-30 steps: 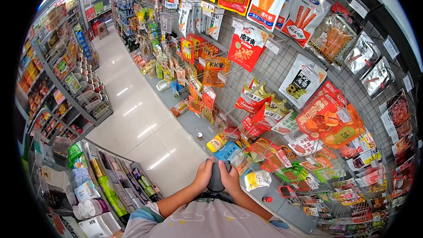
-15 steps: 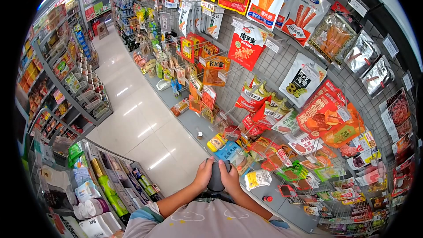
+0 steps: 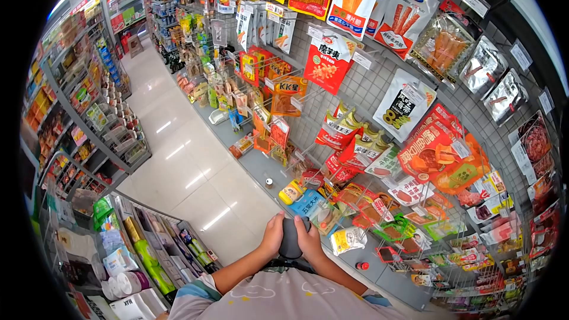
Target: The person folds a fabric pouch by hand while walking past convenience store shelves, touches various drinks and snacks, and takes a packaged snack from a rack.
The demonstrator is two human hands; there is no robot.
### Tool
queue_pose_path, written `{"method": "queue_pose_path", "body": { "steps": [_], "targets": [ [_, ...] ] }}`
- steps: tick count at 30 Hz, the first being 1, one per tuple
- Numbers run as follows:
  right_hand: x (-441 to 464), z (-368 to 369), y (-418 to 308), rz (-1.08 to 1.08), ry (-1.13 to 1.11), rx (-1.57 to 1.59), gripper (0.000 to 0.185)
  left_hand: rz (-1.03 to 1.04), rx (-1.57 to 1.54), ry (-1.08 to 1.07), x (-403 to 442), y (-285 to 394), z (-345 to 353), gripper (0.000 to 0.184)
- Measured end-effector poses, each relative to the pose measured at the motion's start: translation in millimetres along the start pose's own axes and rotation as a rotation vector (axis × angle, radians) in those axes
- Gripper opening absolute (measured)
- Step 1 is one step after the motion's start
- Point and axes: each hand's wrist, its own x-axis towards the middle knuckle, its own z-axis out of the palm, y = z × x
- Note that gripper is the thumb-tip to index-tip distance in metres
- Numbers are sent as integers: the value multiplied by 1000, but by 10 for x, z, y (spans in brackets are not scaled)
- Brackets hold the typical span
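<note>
Both hands are held together in front of my chest around a smooth, dark grey rounded object; its kind does not show. My left hand wraps its left side, thumb along the edge. On the opposite side my right hand grips it the same way. Most fingers are hidden beneath the object. Just beyond the hands, on the grey bottom shelf, lie a blue pack with Chinese lettering and a yellow-capped container. A white and yellow packet is close to the right hand, not touching it.
A wire grid wall carries hooks with hanging snack bags ahead and to the right. A small can and a red-capped item stand on the bottom shelf. A tiled aisle runs left, with stocked shelves along its other side.
The view has shifted very slightly, so the shelves sit a little differently in it. Both hands keep the same hold on the dark grey rounded object.
</note>
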Motion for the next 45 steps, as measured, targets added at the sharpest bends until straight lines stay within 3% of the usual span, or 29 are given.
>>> {"method": "queue_pose_path", "body": {
  "steps": [7, 9, 17, 22, 29, 37, 40, 45],
  "targets": [
    [-93, 41, -57, 161, 28, 201, 32, -57, -46, 23, -22, 0, -23, 39],
    [-96, 29, -55, 334, 24, 305, 35, -117, -84, 23, -127, 154, 73, 39],
    [-262, -14, -73, 388, 58, 335, 41, -325, -148, -76, -78, -31, -56, 48],
    [-349, -169, 199, 441, 92, 373, 44, -480, -126, -151, -59, -278, -150, 64],
    [-580, -304, 290, 511, 180, 401, 45, -603, -103, -132, -151, -510, -117, 64],
    [-517, -529, 398, 554, 236, 448, 39, -603, -67, -165, -105, -675, -16, 62],
    [-379, -682, 449, 561, 162, 556, 39, -625, -72, -181, -27, -619, 149, 61],
    [-142, -891, 143, 518, 137, 659, 42, -569, 11, -233, 229, -562, 501, 60]
  ]
}}
